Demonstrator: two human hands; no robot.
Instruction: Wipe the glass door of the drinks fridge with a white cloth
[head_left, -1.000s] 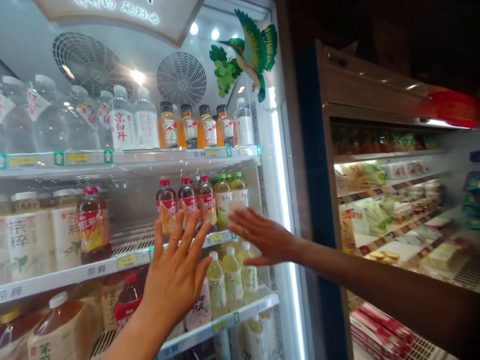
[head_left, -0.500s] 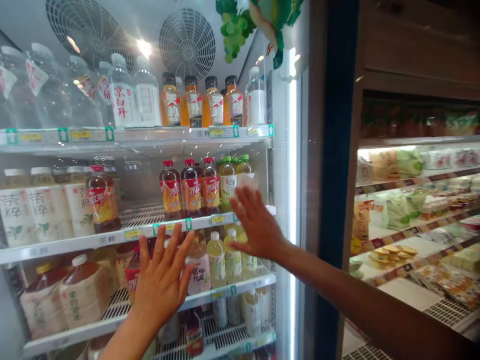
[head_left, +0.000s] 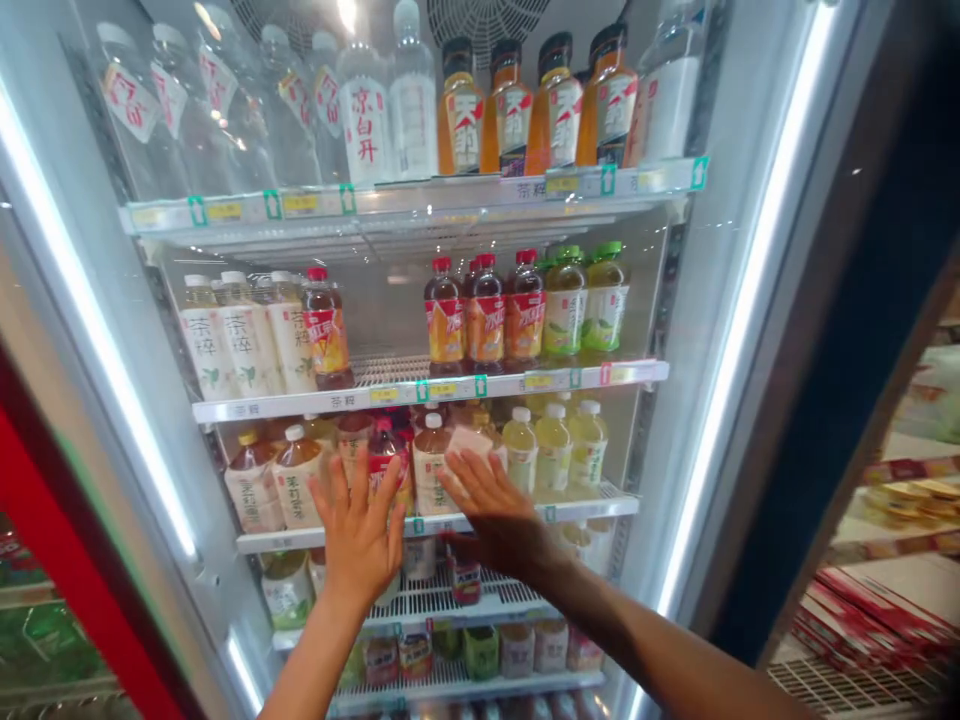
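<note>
Fingers spread, my left hand (head_left: 360, 540) is raised before the lower shelves of a lit drinks cooler, palm toward them, holding nothing. To its right, my right hand (head_left: 499, 510) lies flat with fingers stretched. A pale, flat thing (head_left: 471, 440), too blurred to name, shows at its fingertips. Reflections suggest glass between the hands and the bottles. Behind them are a red-labelled bottle (head_left: 386, 455) and a white-capped tea bottle (head_left: 431, 465). Red-capped bottles (head_left: 486, 315) stand one shelf higher.
Clear water bottles (head_left: 270, 120) and black-capped orange bottles (head_left: 559, 105) fill the top shelf. Bright light strips (head_left: 750, 250) run down the cooler's sides. A red post (head_left: 67, 530) is at left, and another shelf unit with packages (head_left: 862, 620) is at right.
The view has shifted left and back, showing both sides of the cooler. My right hand has come down from the red-and-green-capped row to the shelf below, nearer my left hand.
</note>
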